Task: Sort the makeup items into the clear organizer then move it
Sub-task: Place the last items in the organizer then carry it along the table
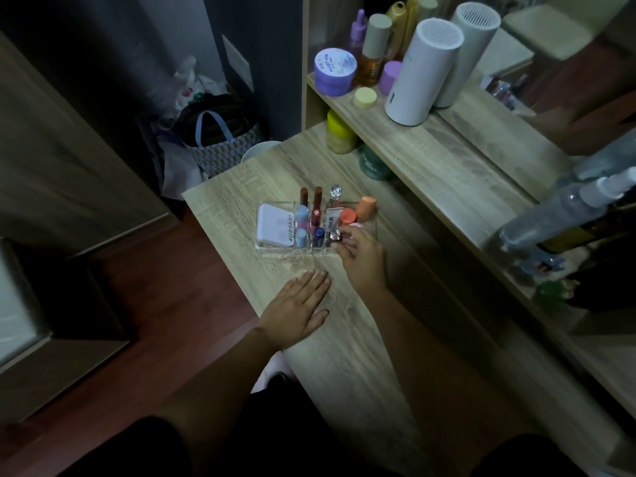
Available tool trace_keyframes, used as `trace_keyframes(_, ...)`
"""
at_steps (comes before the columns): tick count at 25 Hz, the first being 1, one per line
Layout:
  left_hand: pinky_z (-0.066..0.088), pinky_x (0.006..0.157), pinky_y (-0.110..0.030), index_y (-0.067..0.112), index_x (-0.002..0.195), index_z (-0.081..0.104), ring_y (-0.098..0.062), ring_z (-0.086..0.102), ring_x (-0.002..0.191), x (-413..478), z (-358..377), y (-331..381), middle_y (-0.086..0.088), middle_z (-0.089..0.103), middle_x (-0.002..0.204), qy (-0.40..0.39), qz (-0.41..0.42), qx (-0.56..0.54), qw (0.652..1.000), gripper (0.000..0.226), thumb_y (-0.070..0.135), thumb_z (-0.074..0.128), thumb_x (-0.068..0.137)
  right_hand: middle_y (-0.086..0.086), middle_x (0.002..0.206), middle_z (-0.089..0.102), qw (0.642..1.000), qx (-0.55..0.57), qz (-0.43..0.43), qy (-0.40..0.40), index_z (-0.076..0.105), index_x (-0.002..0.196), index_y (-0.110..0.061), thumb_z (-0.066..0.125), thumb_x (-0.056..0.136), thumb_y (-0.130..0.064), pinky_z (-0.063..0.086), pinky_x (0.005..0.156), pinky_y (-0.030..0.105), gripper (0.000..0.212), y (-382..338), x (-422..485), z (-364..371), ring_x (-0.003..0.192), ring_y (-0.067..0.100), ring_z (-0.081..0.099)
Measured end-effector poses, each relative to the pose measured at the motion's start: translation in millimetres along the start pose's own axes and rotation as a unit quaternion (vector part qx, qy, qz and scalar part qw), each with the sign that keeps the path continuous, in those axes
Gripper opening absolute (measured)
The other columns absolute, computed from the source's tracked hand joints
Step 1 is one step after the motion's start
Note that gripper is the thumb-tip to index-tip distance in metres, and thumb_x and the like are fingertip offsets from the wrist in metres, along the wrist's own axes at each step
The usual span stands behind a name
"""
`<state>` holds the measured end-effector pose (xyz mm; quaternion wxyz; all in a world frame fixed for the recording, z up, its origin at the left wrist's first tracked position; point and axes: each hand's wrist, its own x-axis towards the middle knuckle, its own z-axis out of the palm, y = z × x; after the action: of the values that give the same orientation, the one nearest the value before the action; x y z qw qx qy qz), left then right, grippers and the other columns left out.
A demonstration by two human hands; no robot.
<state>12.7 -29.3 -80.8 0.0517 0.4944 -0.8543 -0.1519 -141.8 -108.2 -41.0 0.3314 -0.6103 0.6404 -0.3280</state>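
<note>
Clear acrylic organizer [275,247] sat on the wood-grain counter [344,339], near its far left end. White compact [275,228] lay flat in the widest left compartment; green lettering on it read "4U2skin". Narrow compartments to its right held two pale blue caps [302,223], two dark red tubes [316,204] standing upright, a glass-topped vial [335,194], a navy-capped stick [318,235] and a grey tube [333,215] with print too small to read. Orange pieces [358,210] occupied the right end.

Right hand [361,256] rested at the organizer's near right corner, grip closed on a small silver item [335,237] at the compartment there. Left hand [299,308] lay flat on the counter, palm down, fingers spread, nearer the camera and apart from the organizer.

Shelf [430,160] behind carried a purple jar [334,68] with lid text, only "MOIST" or similar partly legible, an amber bottle [373,53], a yellow puck [365,98] and a white cylinder [421,70]. Tote bag [223,142] stood on the floor at left.
</note>
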Motion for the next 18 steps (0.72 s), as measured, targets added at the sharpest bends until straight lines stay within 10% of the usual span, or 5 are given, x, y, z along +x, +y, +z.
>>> trace_keyframes(10, 0.02, 0.119, -0.041, 0.01, 0.147, 0.023, -0.028, 0.018, 0.146, 0, 1, 1, -0.009, 0.024, 0.157, -0.027, -0.015, -0.015, 0.999, 0.061, 0.041, 0.039, 0.096, 0.016, 0.111, 0.068, 0.999, -0.042, 0.016, -0.003, 0.059, 0.122, -0.005, 0.062, 0.085, -0.001, 0.048, 0.083, 0.02, 0.038, -10, -1, 2, 0.099, 0.019, 0.065)
trace_keyframes(15, 0.045, 0.105, -0.042, -0.001, 0.125, 0.055, -0.034, 0.056, 0.121, -14, -13, 2, -0.022, 0.061, 0.127, 0.057, -0.002, -0.039, 0.998, 0.045, 0.027, 0.059, 0.09, 0.016, 0.116, 0.065, 1.0, -0.02, 0.003, 0.01, 0.054, 0.129, -0.004, 0.062, 0.084, 0.002, 0.054, 0.092, 0.034, 0.046, -12, -9, -1, 0.102, 0.023, 0.065)
trace_keyframes(18, 0.05, 0.087, -0.04, -0.001, 0.109, 0.059, -0.035, 0.059, 0.099, -26, -18, -8, -0.022, 0.063, 0.106, 0.11, -0.141, -0.124, 0.976, 0.03, 0.022, 0.061, 0.089, 0.012, 0.115, 0.064, 0.997, -0.053, 0.004, 0.062, 0.058, 0.121, -0.009, 0.069, 0.08, -0.009, 0.049, 0.08, 0.025, 0.043, 1, -18, 2, 0.1, 0.023, 0.063)
